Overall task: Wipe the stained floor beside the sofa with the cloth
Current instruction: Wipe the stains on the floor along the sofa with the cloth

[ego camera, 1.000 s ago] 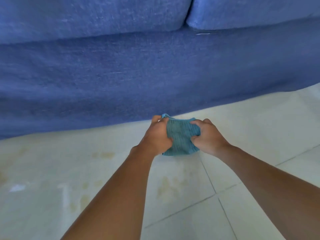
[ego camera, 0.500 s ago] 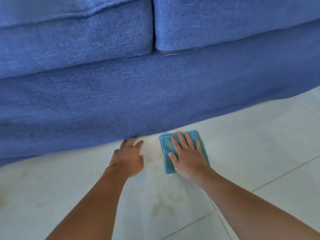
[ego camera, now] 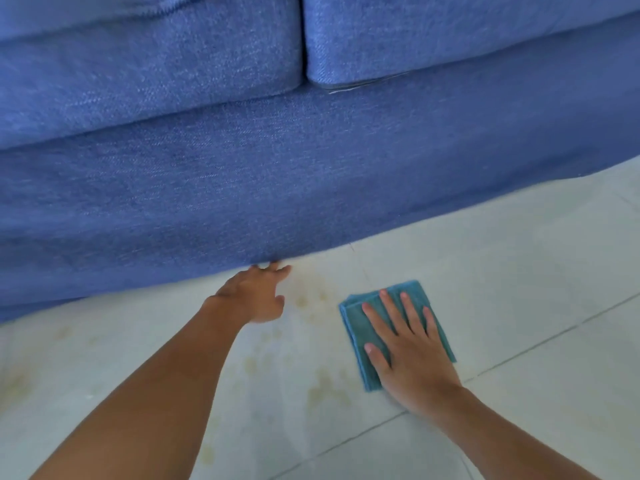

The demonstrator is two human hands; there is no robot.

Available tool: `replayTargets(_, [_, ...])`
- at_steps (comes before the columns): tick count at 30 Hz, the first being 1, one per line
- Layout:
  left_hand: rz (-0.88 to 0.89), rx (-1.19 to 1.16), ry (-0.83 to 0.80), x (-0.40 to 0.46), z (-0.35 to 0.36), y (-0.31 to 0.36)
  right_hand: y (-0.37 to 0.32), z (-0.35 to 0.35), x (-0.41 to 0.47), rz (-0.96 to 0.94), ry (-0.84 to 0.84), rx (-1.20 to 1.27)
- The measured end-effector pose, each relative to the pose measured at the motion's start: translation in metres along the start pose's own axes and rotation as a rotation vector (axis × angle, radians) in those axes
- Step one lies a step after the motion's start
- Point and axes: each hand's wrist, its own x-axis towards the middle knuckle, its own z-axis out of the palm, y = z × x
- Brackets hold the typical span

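A folded teal cloth [ego camera: 360,327] lies flat on the pale tiled floor [ego camera: 519,271] in front of the blue sofa [ego camera: 277,168]. My right hand [ego camera: 408,351] presses down on the cloth with its fingers spread, palm flat. My left hand [ego camera: 256,296] rests on the floor to the left, empty, its fingertips touching the sofa's lower edge. Yellowish stains [ego camera: 311,299] mark the tiles between the two hands, and more stains [ego camera: 325,389] lie nearer to me.
The sofa's front skirt runs across the whole view and meets the floor, closing off the far side. Two seat cushions [ego camera: 450,32] sit above it. Grout lines [ego camera: 554,337] cross the tiles at the right. Fainter stains spread to the left.
A second ago both hands held the bunched cloth in the air. It now lies folded on the floor under my right hand, shifted right and nearer to me. My left hand let go and rests by the sofa.
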Motion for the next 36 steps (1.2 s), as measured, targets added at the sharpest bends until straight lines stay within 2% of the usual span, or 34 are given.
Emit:
replayTargets(2, [0.004, -0.011, -0.012, -0.002, 0.002, -0.002, 0.01, -0.008, 0.032, 0.137, 0.033, 0.002])
replayTargets(4, [-0.013, -0.026, 0.056, -0.002, 0.006, 0.001, -0.006, -0.015, 0.067, 0.228, -0.017, 0.02])
replayTargets(5, [-0.032, -0.052, 0.101, 0.0, 0.008, 0.002, -0.017, -0.011, 0.059, 0.178, -0.024, 0.021])
replayTargets(7, [-0.081, -0.081, 0.234, 0.0, 0.014, 0.002, -0.026, 0.005, 0.005, -0.037, -0.032, 0.013])
replayTargets(9, [-0.142, -0.153, 0.42, 0.0, 0.014, -0.002, -0.011, 0.01, -0.042, -0.079, 0.019, -0.026])
replayTargets(11, [-0.185, -0.263, 0.508, -0.002, 0.015, -0.003, 0.007, 0.005, -0.017, 0.07, 0.048, -0.017])
replayTargets(13, [-0.174, -0.185, 0.507, -0.01, 0.023, -0.001, -0.005, -0.004, 0.034, 0.243, 0.005, 0.021])
replayTargets(14, [-0.142, -0.152, 0.509, -0.016, 0.029, -0.002, -0.015, -0.001, 0.035, 0.235, -0.008, 0.015])
replayTargets(17, [0.022, -0.158, 0.463, -0.031, 0.043, -0.01, -0.026, 0.015, -0.044, -0.062, -0.027, -0.027])
replayTargets(19, [0.047, -0.102, 0.344, -0.036, 0.039, -0.019, -0.005, 0.012, -0.051, -0.041, 0.005, -0.04])
replayTargets(21, [0.057, 0.007, 0.224, -0.037, 0.033, -0.026, -0.007, -0.002, 0.0, 0.164, 0.016, 0.003])
replayTargets(22, [0.064, 0.069, 0.173, -0.038, 0.033, -0.03, -0.015, -0.006, 0.021, 0.227, -0.034, 0.036])
replayTargets(23, [0.082, 0.129, 0.112, -0.04, 0.031, -0.032, -0.027, -0.002, 0.021, 0.218, -0.046, 0.012])
replayTargets(25, [0.102, 0.235, 0.011, -0.048, 0.029, -0.035, -0.044, 0.011, -0.025, 0.016, -0.085, -0.017])
replayTargets(26, [0.115, 0.287, -0.002, -0.052, 0.028, -0.038, -0.046, 0.019, -0.058, -0.077, -0.072, -0.011])
replayTargets(28, [0.153, 0.371, 0.006, -0.059, 0.017, -0.041, -0.032, 0.017, -0.083, -0.117, -0.08, -0.075])
replayTargets(31, [0.175, 0.382, 0.007, -0.064, 0.009, -0.051, -0.031, 0.002, -0.04, -0.087, -0.237, -0.154])
replayTargets(33, [0.157, 0.376, -0.057, -0.069, 0.011, -0.056, -0.036, -0.006, -0.019, -0.098, -0.337, -0.177])
replayTargets(36, [0.174, 0.419, -0.105, -0.069, 0.013, -0.061, -0.038, -0.029, -0.004, -0.113, -0.608, -0.237])
